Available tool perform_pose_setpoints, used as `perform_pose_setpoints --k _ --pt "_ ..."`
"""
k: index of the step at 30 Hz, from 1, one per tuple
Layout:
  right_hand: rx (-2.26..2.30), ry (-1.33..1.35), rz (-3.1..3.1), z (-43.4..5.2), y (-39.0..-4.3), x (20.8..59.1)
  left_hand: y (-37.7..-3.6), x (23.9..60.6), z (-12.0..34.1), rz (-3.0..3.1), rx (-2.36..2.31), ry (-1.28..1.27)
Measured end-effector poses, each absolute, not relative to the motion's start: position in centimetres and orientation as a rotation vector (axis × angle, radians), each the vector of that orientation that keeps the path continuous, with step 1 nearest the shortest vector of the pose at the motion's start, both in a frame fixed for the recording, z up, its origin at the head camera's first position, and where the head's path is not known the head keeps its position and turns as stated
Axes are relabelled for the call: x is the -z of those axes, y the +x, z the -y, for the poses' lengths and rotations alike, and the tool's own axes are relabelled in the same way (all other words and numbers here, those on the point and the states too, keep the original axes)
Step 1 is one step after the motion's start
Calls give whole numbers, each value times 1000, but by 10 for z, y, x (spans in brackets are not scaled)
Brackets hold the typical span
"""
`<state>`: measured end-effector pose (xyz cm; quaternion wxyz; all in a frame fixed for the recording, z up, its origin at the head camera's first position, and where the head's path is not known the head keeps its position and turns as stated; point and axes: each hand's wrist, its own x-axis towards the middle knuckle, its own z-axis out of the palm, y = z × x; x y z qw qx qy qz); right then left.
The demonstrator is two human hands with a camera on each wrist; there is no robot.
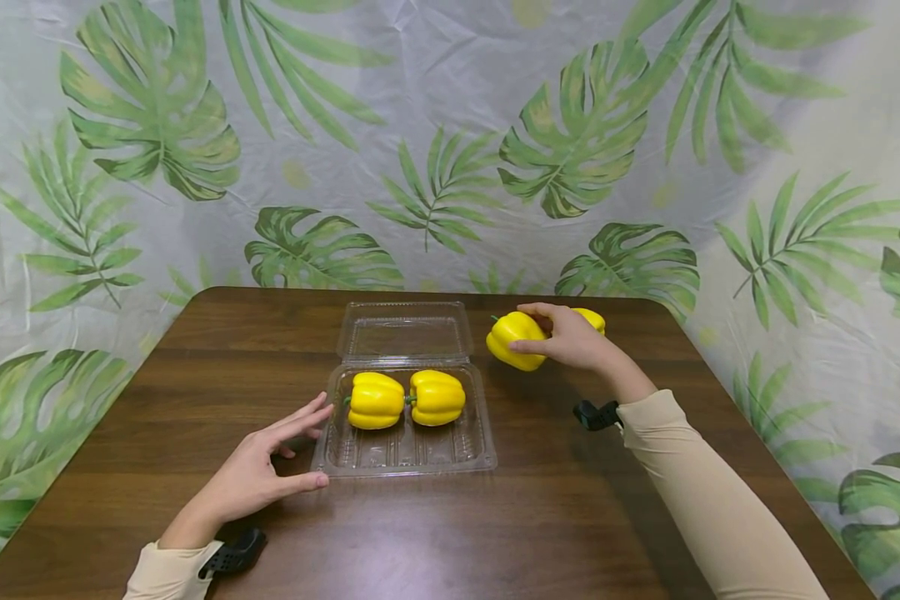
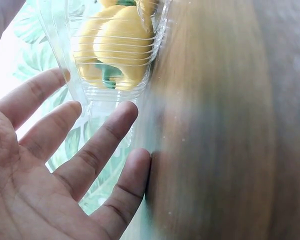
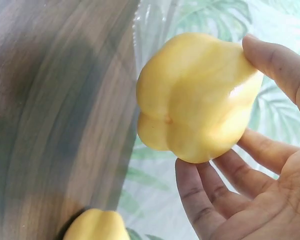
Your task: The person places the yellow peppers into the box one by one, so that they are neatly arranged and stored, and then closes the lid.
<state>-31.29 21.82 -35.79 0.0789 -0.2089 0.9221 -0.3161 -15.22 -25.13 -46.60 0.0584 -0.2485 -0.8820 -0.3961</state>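
Observation:
A clear plastic clamshell container [image 1: 405,454] lies open on the brown table [image 1: 540,517], its lid [image 1: 405,332] folded back. Two yellow bell peppers [image 1: 376,401] [image 1: 437,397] sit side by side in its far half. My left hand [image 1: 300,446] is spread with straight fingers at the container's left front corner, the thumb tip against its edge. The left wrist view shows that palm [image 2: 50,175] below the container wall [image 2: 115,85]. My right hand [image 1: 537,329] grips a third yellow pepper [image 1: 506,340] right of the lid; its fingers [image 3: 205,200] curl round the pepper [image 3: 195,100].
A fourth yellow pepper [image 1: 592,317] lies just behind my right hand near the table's far right corner, and its top shows low in the right wrist view [image 3: 97,225]. A leaf-print sheet [image 1: 450,142] hangs behind the table. Table edges run close at left and right.

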Motion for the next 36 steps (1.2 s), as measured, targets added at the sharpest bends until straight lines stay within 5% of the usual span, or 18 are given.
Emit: perform_pose_setpoints --k 36 --pt "815 -901 -2700 -151 -277 322 -152 466 251 2664 1196 -753"
